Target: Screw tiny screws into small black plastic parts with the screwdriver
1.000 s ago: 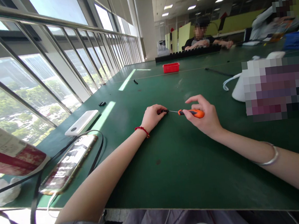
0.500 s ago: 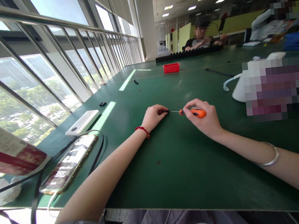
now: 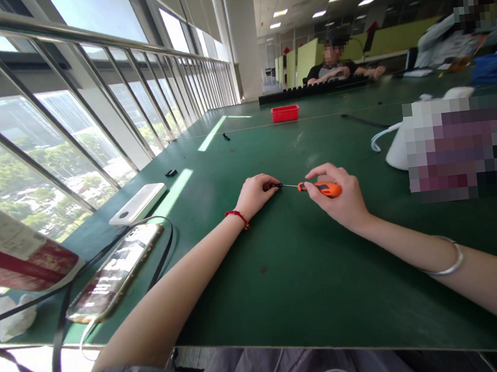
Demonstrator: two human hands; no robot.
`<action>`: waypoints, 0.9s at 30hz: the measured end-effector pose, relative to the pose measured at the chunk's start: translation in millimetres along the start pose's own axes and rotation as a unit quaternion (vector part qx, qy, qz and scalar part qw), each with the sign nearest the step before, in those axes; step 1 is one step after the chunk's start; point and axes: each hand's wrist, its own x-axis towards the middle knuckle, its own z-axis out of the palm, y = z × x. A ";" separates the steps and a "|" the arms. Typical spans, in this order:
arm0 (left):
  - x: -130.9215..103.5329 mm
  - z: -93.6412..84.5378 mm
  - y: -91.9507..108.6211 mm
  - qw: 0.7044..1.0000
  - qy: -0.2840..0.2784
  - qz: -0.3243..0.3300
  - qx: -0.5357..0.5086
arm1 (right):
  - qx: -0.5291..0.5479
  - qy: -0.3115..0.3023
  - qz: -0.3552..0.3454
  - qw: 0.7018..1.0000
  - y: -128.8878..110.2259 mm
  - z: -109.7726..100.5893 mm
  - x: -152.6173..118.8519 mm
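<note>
Over the middle of the green table (image 3: 261,303), my left hand (image 3: 255,196) pinches a small black part (image 3: 277,185) between thumb and fingers; most of that part is hidden by the fingertips. From the right, my right hand (image 3: 341,197) grips a screwdriver (image 3: 329,189) with an orange and black handle. Its thin metal shaft lies nearly level and points left, the tip meeting the black part's right end. Whether the tip sits in a screw is too small to tell.
On the left are a phone (image 3: 118,273) with a cable, a white power bank (image 3: 138,203), a paper cup (image 3: 20,251) and a small black piece (image 3: 170,173). A red box (image 3: 285,113) stands farther back. At right is a white object (image 3: 398,149); a person (image 3: 329,72) sits across.
The screwdriver's handle has turned slightly in my right hand, and the fingers have shifted a little. My left hand stays in place. The person across has moved an arm.
</note>
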 end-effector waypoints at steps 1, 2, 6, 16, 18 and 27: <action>-0.1 -0.1 0.1 1.000 0.000 0.001 -0.001 | 0.008 0.003 -0.008 1.000 -0.1 -0.1 0.0; -0.2 -0.2 0.1 1.000 -0.001 0.001 -0.002 | 0.016 0.009 -0.014 1.000 0.1 -0.2 0.2; -0.2 -0.1 0.1 1.000 -0.005 0.004 -0.007 | 0.016 0.009 -0.015 1.000 2.2 -0.5 0.8; -0.7 -0.8 1.4 1.000 -0.006 0.004 -0.008 | 0.028 0.024 -0.035 0.999 1.5 0.2 0.5; -0.9 -0.9 1.4 1.000 -0.007 0.007 -0.006 | 0.016 0.009 -0.027 0.999 2.1 0.5 -0.1; -1.3 -1.4 2.3 1.000 -0.012 -0.002 0.000 | 0.048 0.037 0.022 0.998 0.1 0.6 0.8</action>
